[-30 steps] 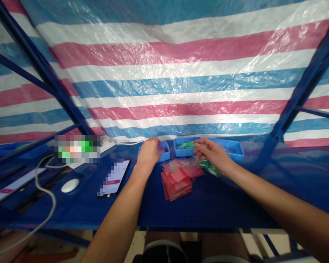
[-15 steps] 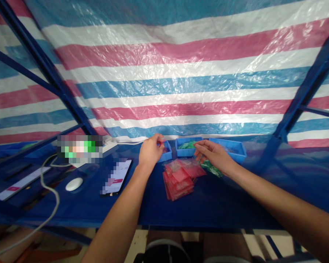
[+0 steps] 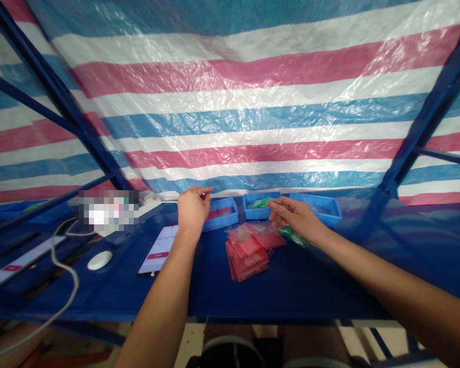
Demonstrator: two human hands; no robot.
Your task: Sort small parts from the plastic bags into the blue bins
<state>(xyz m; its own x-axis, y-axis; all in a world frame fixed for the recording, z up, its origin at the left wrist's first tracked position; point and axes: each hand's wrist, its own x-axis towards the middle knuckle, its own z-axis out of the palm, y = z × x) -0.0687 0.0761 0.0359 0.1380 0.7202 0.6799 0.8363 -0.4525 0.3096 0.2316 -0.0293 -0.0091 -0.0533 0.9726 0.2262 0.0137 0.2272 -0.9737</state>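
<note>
My left hand [image 3: 192, 207] is raised at the left end of a blue bin [image 3: 223, 221] with reddish contents. Its fingers are pinched, and a small dark red piece shows at the tips, too small to name. My right hand [image 3: 295, 219] hovers in front of the middle blue bin [image 3: 253, 213], which holds green packets [image 3: 261, 202]. Its fingers are curled together, and what they hold, if anything, is hidden. More green packets [image 3: 296, 237] lie under that hand. Left of them is a pile of clear bags with red contents [image 3: 249, 255].
A third blue bin [image 3: 327, 209] stands at the right. Toward the left are a phone [image 3: 155, 255], a white mouse [image 3: 99, 260], a pale cable [image 3: 71, 296] and a white power strip [image 3: 149, 204]. A striped plastic sheet [image 3: 253, 122] hangs behind, between blue frame posts [image 3: 425, 122].
My left hand has moved left, out from over the left bin, uncovering its reddish contents and now partly covering the phone. My right hand has hardly moved.
</note>
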